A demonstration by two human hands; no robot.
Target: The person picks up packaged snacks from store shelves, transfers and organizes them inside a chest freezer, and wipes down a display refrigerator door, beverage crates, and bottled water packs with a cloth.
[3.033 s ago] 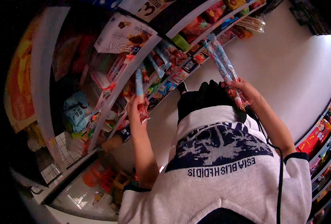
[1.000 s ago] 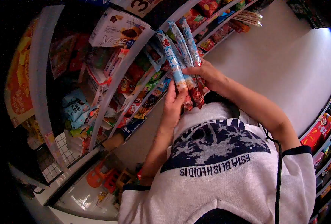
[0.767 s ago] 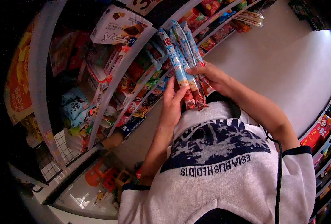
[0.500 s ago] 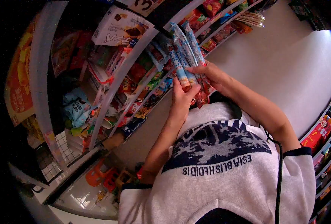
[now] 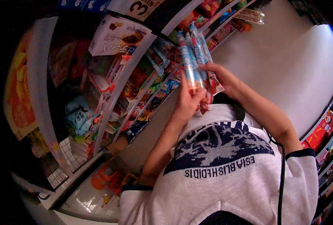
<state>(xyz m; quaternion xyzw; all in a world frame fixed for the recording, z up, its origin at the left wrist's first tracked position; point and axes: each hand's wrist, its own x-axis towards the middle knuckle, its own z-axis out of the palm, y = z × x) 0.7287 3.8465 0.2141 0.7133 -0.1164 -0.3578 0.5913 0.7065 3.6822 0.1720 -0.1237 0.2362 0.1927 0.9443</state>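
"How do the long packets [image 5: 191, 67] differ from the earliest view?"

"They are gathered into one bundle, far of the shirt [image 5: 219, 183]. Three seconds ago, a single packet is held by the left hand [image 5: 189, 100] beside the shelves on the left, and the others are held well apart by the right hand [image 5: 223, 77]."

"And since one second ago?"

"The left hand is shifted slightly right, and the leftmost packet is less slanted, brought closer to the rest."

"How are they gripped?"

"The near, red part of the bundle is pinched by the left thumb and fingers. The right side is clasped by the right hand, its thumb laid across. The exact hold is partly blurred."

"And the carton [image 5: 119, 35]?"

"It is seen on the left, much as before."
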